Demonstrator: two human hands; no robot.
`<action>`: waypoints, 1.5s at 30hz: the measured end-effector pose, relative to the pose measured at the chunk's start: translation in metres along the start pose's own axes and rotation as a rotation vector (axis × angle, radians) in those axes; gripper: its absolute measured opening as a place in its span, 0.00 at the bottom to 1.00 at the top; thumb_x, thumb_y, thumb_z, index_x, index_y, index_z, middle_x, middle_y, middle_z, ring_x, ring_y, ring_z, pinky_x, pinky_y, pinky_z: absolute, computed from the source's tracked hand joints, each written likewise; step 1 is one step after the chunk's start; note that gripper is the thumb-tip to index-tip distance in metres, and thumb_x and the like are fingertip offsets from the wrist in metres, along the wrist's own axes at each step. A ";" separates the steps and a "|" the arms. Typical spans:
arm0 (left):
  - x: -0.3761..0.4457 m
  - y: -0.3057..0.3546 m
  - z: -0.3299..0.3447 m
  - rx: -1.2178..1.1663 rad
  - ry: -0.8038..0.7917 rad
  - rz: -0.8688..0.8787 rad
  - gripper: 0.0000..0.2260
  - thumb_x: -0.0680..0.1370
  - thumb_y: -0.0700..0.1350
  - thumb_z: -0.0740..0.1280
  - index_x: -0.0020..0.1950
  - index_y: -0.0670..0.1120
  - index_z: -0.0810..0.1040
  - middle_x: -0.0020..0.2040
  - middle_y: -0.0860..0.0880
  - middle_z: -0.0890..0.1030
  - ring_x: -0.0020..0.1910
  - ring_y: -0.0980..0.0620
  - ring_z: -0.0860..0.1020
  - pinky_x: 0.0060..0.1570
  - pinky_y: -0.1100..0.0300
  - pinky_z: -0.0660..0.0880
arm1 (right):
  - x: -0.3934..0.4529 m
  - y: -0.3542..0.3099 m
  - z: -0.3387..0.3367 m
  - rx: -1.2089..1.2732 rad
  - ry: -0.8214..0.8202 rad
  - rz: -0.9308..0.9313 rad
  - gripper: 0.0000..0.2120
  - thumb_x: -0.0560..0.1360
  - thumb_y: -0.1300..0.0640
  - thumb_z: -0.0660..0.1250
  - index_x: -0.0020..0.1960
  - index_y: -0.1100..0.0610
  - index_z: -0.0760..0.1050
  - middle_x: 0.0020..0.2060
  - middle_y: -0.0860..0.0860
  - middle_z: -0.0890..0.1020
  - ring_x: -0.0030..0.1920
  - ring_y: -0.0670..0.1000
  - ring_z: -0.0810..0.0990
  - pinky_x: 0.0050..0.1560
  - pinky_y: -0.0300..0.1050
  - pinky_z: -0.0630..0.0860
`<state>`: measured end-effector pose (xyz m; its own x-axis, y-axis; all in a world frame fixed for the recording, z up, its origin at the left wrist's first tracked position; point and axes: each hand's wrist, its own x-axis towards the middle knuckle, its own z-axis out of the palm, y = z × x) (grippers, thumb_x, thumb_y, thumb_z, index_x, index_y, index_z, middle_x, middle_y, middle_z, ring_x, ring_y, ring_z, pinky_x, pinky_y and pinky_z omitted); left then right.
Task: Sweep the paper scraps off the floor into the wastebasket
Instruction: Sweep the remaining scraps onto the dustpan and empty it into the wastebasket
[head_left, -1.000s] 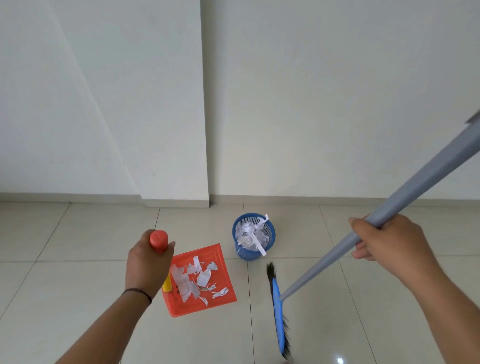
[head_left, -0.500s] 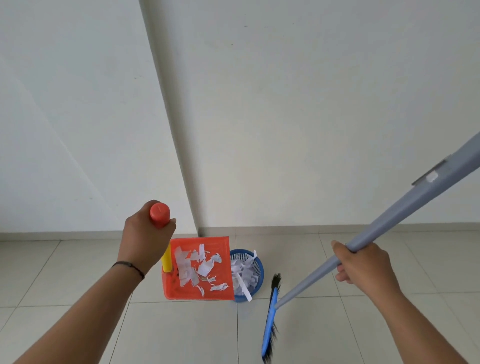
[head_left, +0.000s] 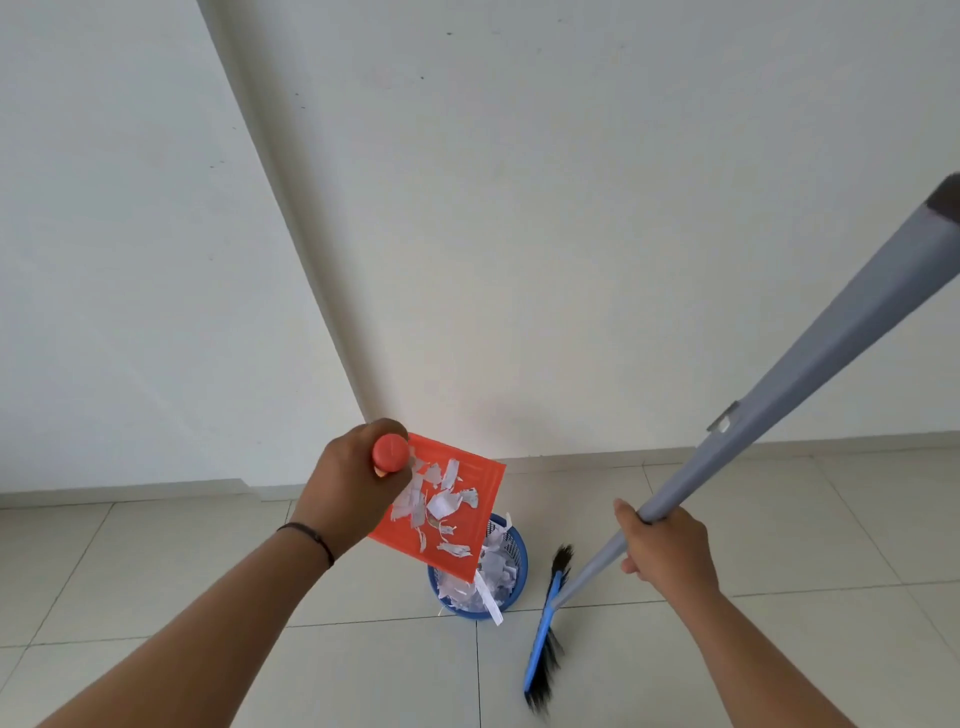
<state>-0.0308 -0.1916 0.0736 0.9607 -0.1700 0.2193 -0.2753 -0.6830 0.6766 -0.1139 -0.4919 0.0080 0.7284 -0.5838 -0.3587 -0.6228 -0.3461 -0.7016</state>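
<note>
My left hand (head_left: 349, 487) grips the upright handle of an orange dustpan (head_left: 478, 478), held in the air and tilted over the blue wastebasket (head_left: 519, 558). White paper scraps (head_left: 435, 503) lie on the pan. More scraps fill the wastebasket, and one strip hangs over its front rim. My right hand (head_left: 665, 545) holds the grey broom handle (head_left: 810, 379). The blue broom head (head_left: 543, 631) with black bristles rests on the floor just right of the wastebasket.
Pale floor tiles (head_left: 363, 670) spread around the basket. A white wall (head_left: 571, 234) with a projecting corner (head_left: 291, 234) stands right behind it, with a low skirting along the base.
My left hand has lifted the dustpan and carried it right, from beside the wastebasket to above it, tilting it. The broom head stays on the floor beside the basket.
</note>
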 end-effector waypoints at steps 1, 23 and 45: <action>0.000 -0.004 0.004 0.004 -0.034 0.019 0.08 0.70 0.39 0.72 0.45 0.50 0.78 0.41 0.55 0.81 0.40 0.54 0.79 0.40 0.67 0.73 | 0.002 0.005 0.005 -0.002 -0.017 0.031 0.20 0.75 0.50 0.67 0.41 0.69 0.77 0.26 0.57 0.83 0.19 0.48 0.73 0.24 0.38 0.69; -0.084 -0.025 0.041 0.210 -0.311 0.585 0.13 0.79 0.54 0.59 0.49 0.49 0.80 0.50 0.50 0.83 0.46 0.53 0.83 0.42 0.62 0.81 | -0.006 0.005 0.040 -0.071 -0.153 0.007 0.15 0.76 0.53 0.66 0.37 0.62 0.69 0.31 0.58 0.77 0.33 0.56 0.77 0.31 0.42 0.69; -0.144 -0.027 0.066 0.397 -0.398 0.876 0.21 0.62 0.51 0.79 0.47 0.53 0.72 0.46 0.55 0.82 0.48 0.55 0.81 0.51 0.56 0.79 | -0.029 0.018 0.037 -0.151 -0.173 -0.040 0.14 0.77 0.52 0.63 0.35 0.57 0.68 0.26 0.51 0.73 0.25 0.48 0.72 0.25 0.37 0.65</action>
<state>-0.1589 -0.1954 -0.0228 0.3918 -0.8920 0.2255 -0.9200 -0.3798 0.0964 -0.1356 -0.4538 -0.0165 0.7831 -0.4371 -0.4423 -0.6190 -0.4801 -0.6216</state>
